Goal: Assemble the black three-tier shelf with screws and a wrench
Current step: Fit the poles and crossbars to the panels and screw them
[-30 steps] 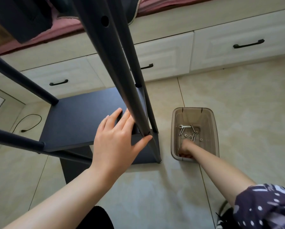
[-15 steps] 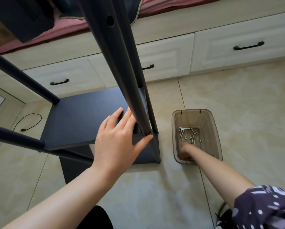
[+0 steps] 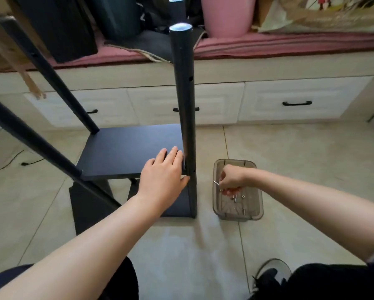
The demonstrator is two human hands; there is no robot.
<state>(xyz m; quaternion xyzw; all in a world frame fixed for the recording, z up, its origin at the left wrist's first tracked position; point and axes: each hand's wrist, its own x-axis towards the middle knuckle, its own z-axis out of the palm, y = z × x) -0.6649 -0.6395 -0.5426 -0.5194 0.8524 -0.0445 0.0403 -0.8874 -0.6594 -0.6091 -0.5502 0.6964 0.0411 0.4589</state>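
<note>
- Black shelf point(image 3: 129, 152) standing on the tiled floor point(image 3: 290, 152) at centre left of the frame, one board level at mid-height, a lower board beneath it.
- Upright black post point(image 3: 185, 100) rising at frame centre, its capped top near the upper edge; two more posts slanting in from the left.
- Left hand point(image 3: 162, 180) laid flat on the board's near right corner, fingers point(image 3: 170, 154) straight and spread against the post, thumb touching the post's lower part; holding nothing.
- Right hand point(image 3: 231, 177) right of centre, just above the translucent bin point(image 3: 258, 204), fingers curled and pinching a screw point(image 3: 216, 183) whose tip sticks out to the left.
- More loose screws point(image 3: 235, 198) lying in the bin's bottom, below the hand.
- Bin resting on the floor just beside the post's foot, to its right.
- White drawers point(image 3: 290, 100) with black handles across the middle background; pink cushion point(image 3: 268, 43) above them.
- Black cable point(image 3: 14, 164) at far left.
</note>
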